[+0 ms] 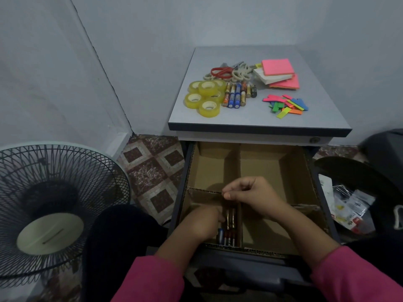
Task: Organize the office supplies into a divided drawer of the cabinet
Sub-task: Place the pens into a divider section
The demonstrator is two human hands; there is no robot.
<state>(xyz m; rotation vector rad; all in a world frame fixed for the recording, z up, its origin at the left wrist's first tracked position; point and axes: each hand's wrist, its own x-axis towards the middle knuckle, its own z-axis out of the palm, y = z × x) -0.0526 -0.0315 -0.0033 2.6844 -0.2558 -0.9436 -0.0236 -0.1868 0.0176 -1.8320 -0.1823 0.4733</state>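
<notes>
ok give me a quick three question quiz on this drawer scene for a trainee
1. True or false: the tape rolls are already in the drawer.
2. Which compartment holds batteries? A) back right B) front left C) back left
3. Fill in: the scissors lie on the cabinet ____.

Key
1. False; they sit on the cabinet top.
2. B, where the left hand reaches in; the right hand is above the divider.
3. top

I see the grey tabletop (pixel 257 118) carrying tape rolls (pixel 205 98), batteries (pixel 237 94), scissors (pixel 229 71), sticky-note pads (pixel 278 74) and scattered coloured page flags (pixel 285 105).
</notes>
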